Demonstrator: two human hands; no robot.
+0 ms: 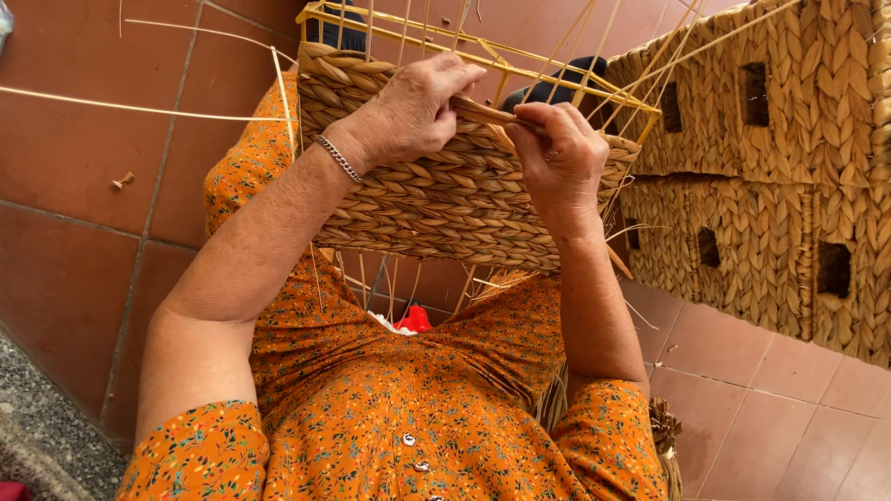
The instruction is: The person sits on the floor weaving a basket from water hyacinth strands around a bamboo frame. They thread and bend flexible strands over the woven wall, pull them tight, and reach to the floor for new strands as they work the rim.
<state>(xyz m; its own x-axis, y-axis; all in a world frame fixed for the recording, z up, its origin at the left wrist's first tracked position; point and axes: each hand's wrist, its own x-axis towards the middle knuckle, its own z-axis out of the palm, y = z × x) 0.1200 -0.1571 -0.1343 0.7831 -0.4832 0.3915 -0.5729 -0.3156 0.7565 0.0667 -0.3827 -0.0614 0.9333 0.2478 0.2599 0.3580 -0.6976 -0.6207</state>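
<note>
A half-woven straw basket (436, 199) rests on my lap, its braided wall facing me and thin yellow frame rods (520, 57) sticking up from its top. My left hand (413, 107), with a silver bracelet on the wrist, presses on the upper edge of the weave and pinches a flat straw strand (487, 113). My right hand (557, 153) is closed on the same strand just to the right, against the basket wall. Loose straw ends hang below the basket over my orange flowered dress (399, 408).
Finished woven baskets (780, 167) with small square holes are stacked on the right. Long thin straws (139, 109) lie across the red tile floor (83, 232) on the left. A bundle of straw (664, 436) sits by my right side. A small red object (415, 318) shows under the basket.
</note>
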